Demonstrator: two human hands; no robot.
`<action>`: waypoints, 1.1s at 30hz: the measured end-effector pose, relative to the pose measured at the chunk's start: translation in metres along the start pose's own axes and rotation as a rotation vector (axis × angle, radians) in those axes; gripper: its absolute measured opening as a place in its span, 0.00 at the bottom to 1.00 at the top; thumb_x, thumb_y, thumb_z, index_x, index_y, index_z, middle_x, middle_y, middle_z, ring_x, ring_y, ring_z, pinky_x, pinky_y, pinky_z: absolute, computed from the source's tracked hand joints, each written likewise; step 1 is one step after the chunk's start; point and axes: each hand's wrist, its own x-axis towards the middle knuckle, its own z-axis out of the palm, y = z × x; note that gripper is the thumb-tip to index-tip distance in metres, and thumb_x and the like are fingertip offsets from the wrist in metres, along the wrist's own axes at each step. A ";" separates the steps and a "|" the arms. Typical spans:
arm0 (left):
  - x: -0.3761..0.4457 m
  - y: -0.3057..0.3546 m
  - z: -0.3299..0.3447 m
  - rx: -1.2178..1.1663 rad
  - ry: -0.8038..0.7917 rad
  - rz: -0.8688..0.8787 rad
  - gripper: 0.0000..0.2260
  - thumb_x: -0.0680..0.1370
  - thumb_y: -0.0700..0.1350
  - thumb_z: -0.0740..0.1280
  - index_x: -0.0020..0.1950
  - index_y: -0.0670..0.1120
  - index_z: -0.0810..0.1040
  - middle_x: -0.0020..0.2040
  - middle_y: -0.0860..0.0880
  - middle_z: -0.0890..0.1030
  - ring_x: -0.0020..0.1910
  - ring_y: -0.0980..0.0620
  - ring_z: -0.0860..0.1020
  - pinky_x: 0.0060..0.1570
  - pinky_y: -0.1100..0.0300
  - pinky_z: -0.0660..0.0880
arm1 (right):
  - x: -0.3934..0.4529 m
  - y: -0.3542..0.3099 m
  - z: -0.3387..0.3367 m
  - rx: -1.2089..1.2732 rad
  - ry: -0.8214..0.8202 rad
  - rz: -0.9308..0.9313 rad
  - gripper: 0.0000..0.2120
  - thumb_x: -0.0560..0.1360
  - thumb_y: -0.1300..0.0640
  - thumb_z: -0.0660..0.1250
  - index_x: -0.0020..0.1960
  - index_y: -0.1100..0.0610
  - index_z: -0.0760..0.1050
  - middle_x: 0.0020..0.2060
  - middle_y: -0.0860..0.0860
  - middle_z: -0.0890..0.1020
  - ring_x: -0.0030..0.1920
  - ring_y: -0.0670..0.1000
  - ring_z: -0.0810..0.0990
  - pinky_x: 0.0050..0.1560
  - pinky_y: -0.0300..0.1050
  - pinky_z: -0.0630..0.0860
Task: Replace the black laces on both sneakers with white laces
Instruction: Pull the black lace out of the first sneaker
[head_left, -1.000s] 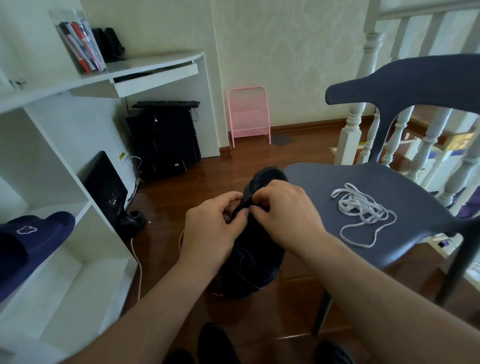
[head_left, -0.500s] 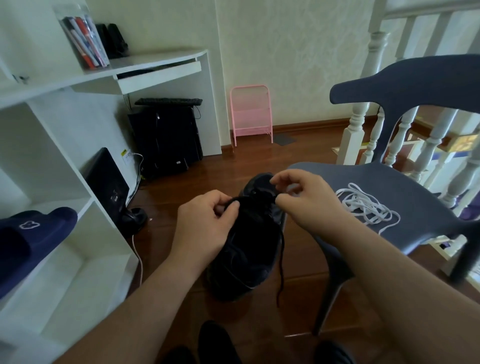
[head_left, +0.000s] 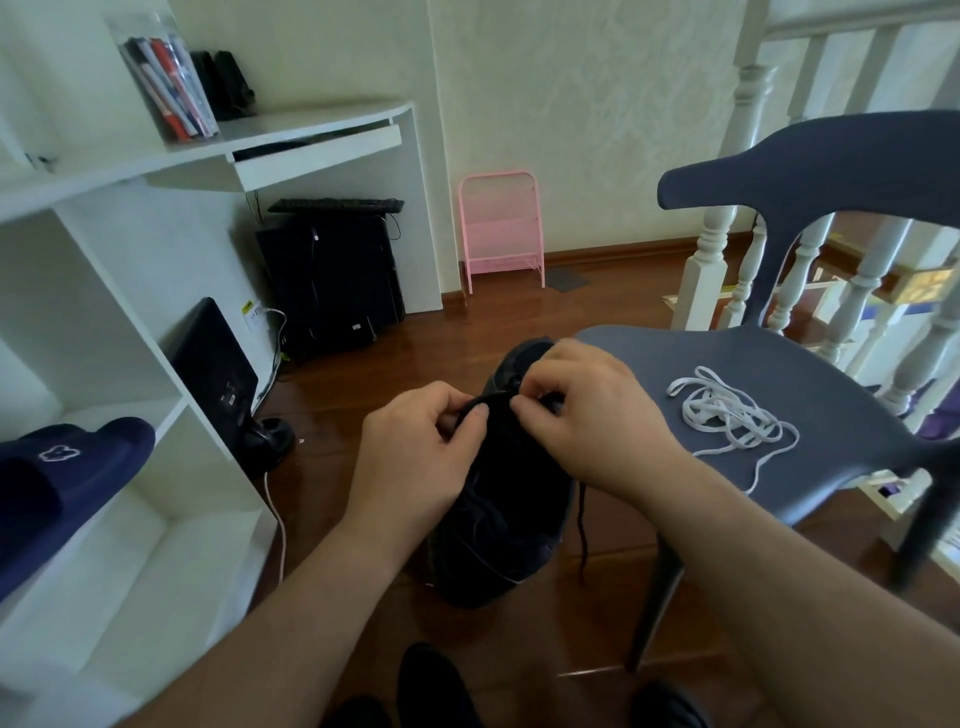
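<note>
A person works at a dark, low-cut fabric sneaker (head_left: 506, 499) held up in mid-air over the brown wooden floor (head_left: 467, 332), toe pointing away, w/ both bare hands meeting at the upper eyelets. The left hand (head_left: 415, 457) has its thumb and curled fingers wrapped round the shoe's left edge and a strand of thin black lace (head_left: 480, 402), apparently to steady the shoe while the lace is drawn out. The right hand (head_left: 592, 415) pinches at the lace near the tongue, fingertips bunched together; exactly which eyelet it works on can't be told, dark on dark. One loose end of the black lace dangles down the shoe's right side toward the floor, suggesting unlacing is under way, not finished. The replacement, a tangled heap of flat white laces (head_left: 732, 415), lies on the seat of a grey-blue moulded plastic chair (head_left: 831, 374) just beside the right hand, prob. parked there for easy reach once the eyelets are free. Dark shapes at the bottom edge can't be identified. At left, a white shelf unit (head_left: 171, 395) carries a navy slide sandal (head_left: 67, 467); a pink folding metal rack (head_left: 501, 228) leans on the far wall. Judged stage: early, first shoe, black lace coming out.
</note>
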 end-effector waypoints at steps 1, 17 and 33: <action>0.002 -0.003 -0.002 -0.020 0.014 -0.030 0.06 0.81 0.51 0.72 0.45 0.53 0.83 0.37 0.57 0.80 0.40 0.59 0.79 0.38 0.65 0.75 | 0.002 0.007 -0.004 0.023 0.019 0.095 0.09 0.77 0.51 0.70 0.38 0.49 0.78 0.43 0.45 0.76 0.46 0.48 0.76 0.43 0.44 0.73; -0.003 0.005 -0.001 0.010 -0.001 0.033 0.06 0.81 0.50 0.71 0.45 0.52 0.83 0.37 0.59 0.78 0.39 0.59 0.78 0.36 0.69 0.71 | -0.004 -0.015 0.012 -0.209 -0.178 0.065 0.13 0.81 0.39 0.63 0.57 0.44 0.82 0.53 0.44 0.71 0.60 0.53 0.66 0.58 0.56 0.71; 0.004 -0.009 -0.011 -0.102 0.030 -0.117 0.07 0.82 0.50 0.72 0.44 0.51 0.83 0.35 0.54 0.81 0.37 0.55 0.80 0.36 0.59 0.77 | 0.007 0.019 -0.021 0.424 0.163 0.468 0.15 0.78 0.55 0.67 0.33 0.47 0.78 0.45 0.46 0.78 0.48 0.47 0.76 0.46 0.46 0.69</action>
